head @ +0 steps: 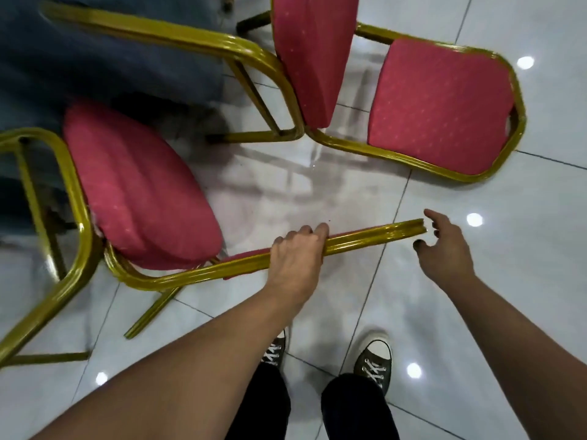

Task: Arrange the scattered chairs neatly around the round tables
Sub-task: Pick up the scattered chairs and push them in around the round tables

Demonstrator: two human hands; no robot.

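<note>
A banquet chair with a red cushioned seat (139, 192) and a gold metal frame stands at the left, seen from above. My left hand (297, 257) grips the top rail of its backrest (374, 239), fingers curled over the gold tube. My right hand (444, 246) hovers just right of the rail's end, fingers spread and holding nothing. A second red and gold chair (441, 103) stands at the upper right, its seat and backrest facing me. A grey-blue tablecloth (95, 58) hangs at the upper left, covering the table.
The floor is glossy white tile (524, 281) with ceiling-light reflections. My two feet in dark sneakers (374, 354) stand at the bottom middle. Another gold chair frame (158, 33) runs along the tablecloth at the top.
</note>
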